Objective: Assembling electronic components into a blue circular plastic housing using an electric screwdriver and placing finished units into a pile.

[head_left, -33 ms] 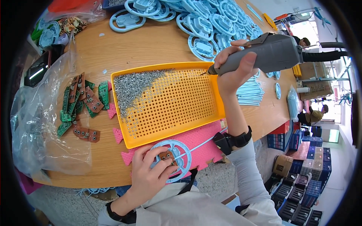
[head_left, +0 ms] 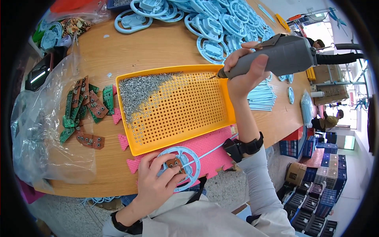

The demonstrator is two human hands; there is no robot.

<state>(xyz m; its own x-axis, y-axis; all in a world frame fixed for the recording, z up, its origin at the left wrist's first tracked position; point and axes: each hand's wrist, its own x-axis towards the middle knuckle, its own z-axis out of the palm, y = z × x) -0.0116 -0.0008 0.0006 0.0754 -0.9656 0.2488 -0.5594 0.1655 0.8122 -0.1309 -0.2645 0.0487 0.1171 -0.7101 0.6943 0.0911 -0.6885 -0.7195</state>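
Screwdriver (head_left: 282, 55), grey and powered, is gripped in the right hand (head_left: 244, 71) at upper right, tip at the yellow tray's (head_left: 233, 114) rim; nothing is seen to have shifted. Loose screws (head_left: 138, 91) fill the tray's upper left. A blue ring (head_left: 179, 166) with a brown board is pinned by the left hand (head_left: 156, 185) at lower centre.

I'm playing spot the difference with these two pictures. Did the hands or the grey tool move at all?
Nothing visibly moved. The right hand holds the grey power screwdriver with its tip at the far edge of the yellow tray, as before. The left hand presses the small brown board into the blue round part on the pink mat, as before. The screws and the green and brown boards lie unchanged.
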